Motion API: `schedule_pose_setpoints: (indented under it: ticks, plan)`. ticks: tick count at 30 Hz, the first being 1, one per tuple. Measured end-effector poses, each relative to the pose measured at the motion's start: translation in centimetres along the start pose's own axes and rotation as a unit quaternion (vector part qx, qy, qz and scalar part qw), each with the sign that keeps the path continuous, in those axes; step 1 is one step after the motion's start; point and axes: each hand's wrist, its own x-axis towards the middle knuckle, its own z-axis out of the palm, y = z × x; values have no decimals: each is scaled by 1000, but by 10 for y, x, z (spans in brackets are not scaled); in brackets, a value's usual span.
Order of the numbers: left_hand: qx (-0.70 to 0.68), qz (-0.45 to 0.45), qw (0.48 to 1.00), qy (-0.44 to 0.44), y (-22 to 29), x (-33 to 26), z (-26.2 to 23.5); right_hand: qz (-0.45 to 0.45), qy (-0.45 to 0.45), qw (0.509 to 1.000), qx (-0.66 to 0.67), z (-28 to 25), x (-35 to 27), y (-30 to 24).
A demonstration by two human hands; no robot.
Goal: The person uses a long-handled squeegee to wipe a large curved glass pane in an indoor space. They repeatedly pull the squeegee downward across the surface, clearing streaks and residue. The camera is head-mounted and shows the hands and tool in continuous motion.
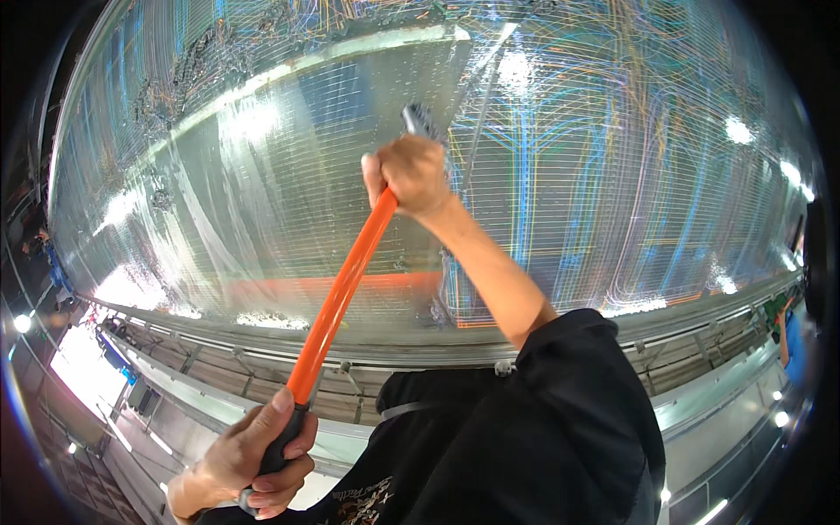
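A long-handled scraper with an orange shaft (pixel 343 278) runs slantwise across the view. My left hand (pixel 255 457) is closed around the black grip at its near end. Higher up, near the scraper head (pixel 420 120), my right hand (pixel 409 172) is wrapped around the shaft. The head is partly hidden behind my right hand and reaches the surface of a large, wet-looking glassy panel (pixel 254 197). Just right of the head, an area of fine coloured lines (pixel 569 175) begins. Left of it the panel is plain grey-green with streaks and droplets.
Dark crumpled scraps (pixel 206 52) lie along the panel's far left part, beyond a pale strip (pixel 306 66). A metal rail (pixel 446 350) borders the panel's near edge, close to my body. A person in blue (pixel 794 337) shows at the right edge.
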Motion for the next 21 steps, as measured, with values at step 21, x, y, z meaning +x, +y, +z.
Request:
schedule_pose_setpoints:
  ticks: [21]
  plan:
    - [-120, 190, 946, -234, -226, 183, -156, -77, -267, 960, 21, 12, -138, -127]
